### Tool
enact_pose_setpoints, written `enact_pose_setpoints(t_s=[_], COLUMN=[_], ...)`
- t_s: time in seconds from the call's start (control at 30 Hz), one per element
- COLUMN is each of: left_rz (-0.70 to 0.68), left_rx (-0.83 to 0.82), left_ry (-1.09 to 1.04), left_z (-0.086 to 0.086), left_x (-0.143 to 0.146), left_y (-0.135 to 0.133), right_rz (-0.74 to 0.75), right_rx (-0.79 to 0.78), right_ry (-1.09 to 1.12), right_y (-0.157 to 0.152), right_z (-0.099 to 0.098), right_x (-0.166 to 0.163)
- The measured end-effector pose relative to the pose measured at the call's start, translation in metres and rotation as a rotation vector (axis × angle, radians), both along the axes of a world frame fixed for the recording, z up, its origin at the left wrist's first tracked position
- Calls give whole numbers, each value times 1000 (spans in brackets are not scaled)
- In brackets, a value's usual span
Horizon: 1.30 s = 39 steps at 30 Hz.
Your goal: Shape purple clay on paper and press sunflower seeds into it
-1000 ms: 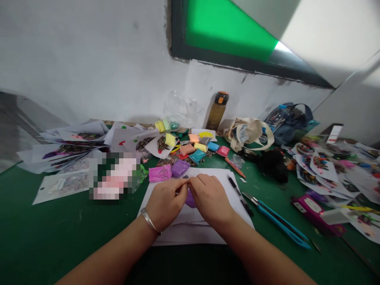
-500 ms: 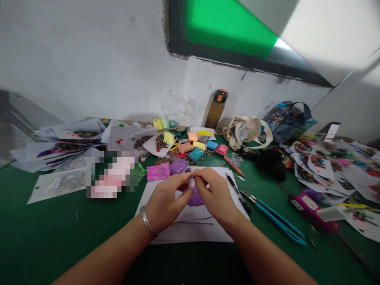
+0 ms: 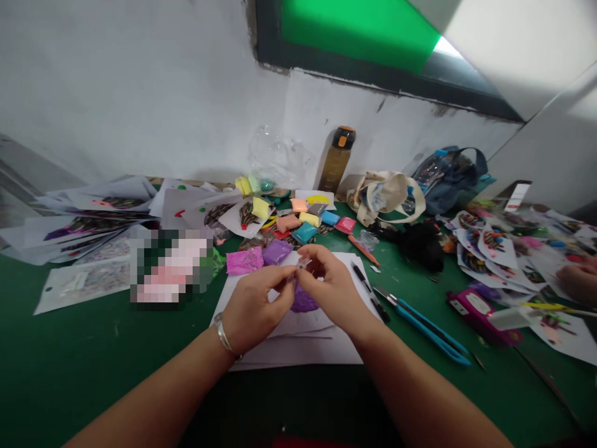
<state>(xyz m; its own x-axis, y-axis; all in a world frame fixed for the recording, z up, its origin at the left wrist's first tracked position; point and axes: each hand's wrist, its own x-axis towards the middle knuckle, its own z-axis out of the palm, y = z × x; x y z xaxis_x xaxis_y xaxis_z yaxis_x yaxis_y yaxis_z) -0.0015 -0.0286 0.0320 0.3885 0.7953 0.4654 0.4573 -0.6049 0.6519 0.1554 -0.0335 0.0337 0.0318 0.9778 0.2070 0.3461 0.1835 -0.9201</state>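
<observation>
My left hand (image 3: pixel 254 308) and my right hand (image 3: pixel 329 286) meet over a white sheet of paper (image 3: pixel 298 339) on the green table (image 3: pixel 93 348). Both pinch the clear top edge of a small plastic packet of purple material (image 3: pixel 303 300), which hangs between them. A silver bracelet (image 3: pixel 224 335) circles my left wrist. Just beyond the hands lie a pink packet (image 3: pixel 243 261) and another purple packet (image 3: pixel 277 251).
Several coloured packets (image 3: pixel 303 227) lie behind. A black pen (image 3: pixel 368 283) and blue-handled scissors (image 3: pixel 424 323) lie right of the sheet. A bottle (image 3: pixel 338 160), bags (image 3: pixel 392 202) and printed sheets (image 3: pixel 489 249) crowd the back and sides. Another person's hand (image 3: pixel 578 280) shows at far right.
My hands lifted the purple packet off the paper and now pinch its top edge. The camera tilted slightly; another person's hand came into view at right.
</observation>
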Motion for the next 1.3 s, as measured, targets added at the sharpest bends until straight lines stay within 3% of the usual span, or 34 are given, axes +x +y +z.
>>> enact_pose_setpoints(t_s=[0.23, 0.5, 0.83, 0.97, 1.07, 1.17, 1.3], left_rz=[16, 126, 107, 107, 163, 293, 224], left_rx=[39, 30, 77, 17, -3, 79, 124], left_ry=[4, 63, 115, 115, 113, 199, 534], left_z=[-5, 5, 6, 7, 5, 0, -17], left_x=[-2, -11, -12, -15, -22, -32, -41], left_y=[3, 8, 7, 10, 18, 29, 45], right_rz=[-68, 119, 139, 164, 67, -67, -201], right_rx=[60, 170, 139, 133, 89, 56, 3], right_ry=[-113, -126, -111, -109, -84, 21, 205], right_y=[2, 0, -1, -1, 4, 15, 36], right_z=[-2, 7, 5, 7, 4, -5, -25], right_x=[-1, 4, 2, 3, 9, 20, 37])
